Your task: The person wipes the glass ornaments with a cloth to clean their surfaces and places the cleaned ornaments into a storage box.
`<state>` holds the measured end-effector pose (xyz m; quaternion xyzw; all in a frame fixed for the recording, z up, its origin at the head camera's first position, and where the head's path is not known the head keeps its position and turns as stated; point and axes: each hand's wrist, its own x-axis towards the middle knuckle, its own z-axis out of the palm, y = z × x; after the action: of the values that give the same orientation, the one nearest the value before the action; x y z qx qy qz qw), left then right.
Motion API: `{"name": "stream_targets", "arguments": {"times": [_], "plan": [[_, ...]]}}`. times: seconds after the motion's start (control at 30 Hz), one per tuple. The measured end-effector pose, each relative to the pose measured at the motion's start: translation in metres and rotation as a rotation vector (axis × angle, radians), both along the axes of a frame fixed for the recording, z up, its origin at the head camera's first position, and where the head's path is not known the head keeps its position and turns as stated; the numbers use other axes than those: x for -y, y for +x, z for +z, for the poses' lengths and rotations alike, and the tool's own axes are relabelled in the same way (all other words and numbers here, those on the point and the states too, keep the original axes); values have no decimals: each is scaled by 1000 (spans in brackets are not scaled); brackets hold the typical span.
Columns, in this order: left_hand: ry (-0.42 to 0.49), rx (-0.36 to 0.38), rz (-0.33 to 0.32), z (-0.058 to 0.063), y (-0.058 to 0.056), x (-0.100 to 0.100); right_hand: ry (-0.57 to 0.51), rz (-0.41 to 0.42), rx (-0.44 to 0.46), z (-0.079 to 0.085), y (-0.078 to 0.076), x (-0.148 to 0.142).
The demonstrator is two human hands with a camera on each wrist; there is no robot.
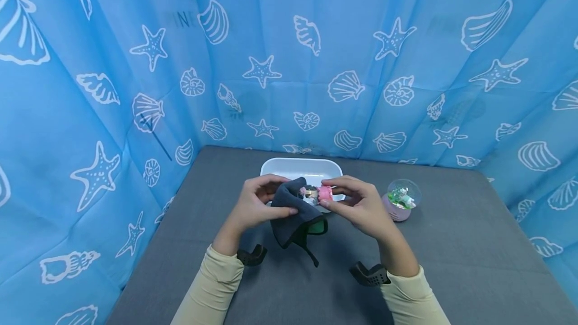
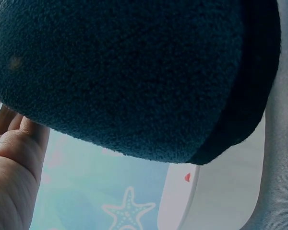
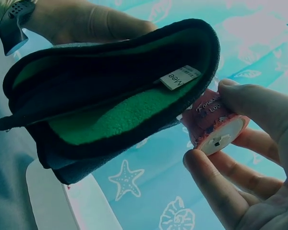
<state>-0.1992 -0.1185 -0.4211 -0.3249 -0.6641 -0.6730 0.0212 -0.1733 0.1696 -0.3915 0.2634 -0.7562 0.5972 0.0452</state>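
Note:
Over the white tray, my left hand (image 1: 259, 203) grips a dark blue-grey cloth (image 1: 289, 214) with black edging, folded or pouch-like. The right wrist view shows its green inside and a white label (image 3: 181, 76). My right hand (image 1: 358, 203) pinches the pink base (image 3: 212, 117) of a small snow globe (image 1: 312, 193) by its rim, tilted on its side. The globe's dome end points left and touches or nearly touches the cloth; the cloth hides part of it. In the left wrist view the cloth (image 2: 125, 81) fills most of the picture.
A white tray (image 1: 301, 164) stands at the back of the grey table (image 1: 456, 250), behind both hands. To the right of my right hand stands a second snow globe (image 1: 402, 199) with a pink base. Blue shell-patterned curtains (image 1: 307, 89) hang behind and at both sides.

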Motion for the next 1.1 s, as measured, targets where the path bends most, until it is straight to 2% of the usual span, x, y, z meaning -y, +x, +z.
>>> {"name": "stream_targets", "arguments": {"times": [0.17,0.6,0.93,1.1], "plan": [[2,3,4,-1,0,1,15,8,35,0,-2,5],[4,25,1,0,0,-3,24,-58,66,1,-5,12],[-3,31,-9,-2,0,-7,34,-109,120,3,0,17],[1,20,-2,-5,0,-8,69,-125,102,1,2,16]]}}
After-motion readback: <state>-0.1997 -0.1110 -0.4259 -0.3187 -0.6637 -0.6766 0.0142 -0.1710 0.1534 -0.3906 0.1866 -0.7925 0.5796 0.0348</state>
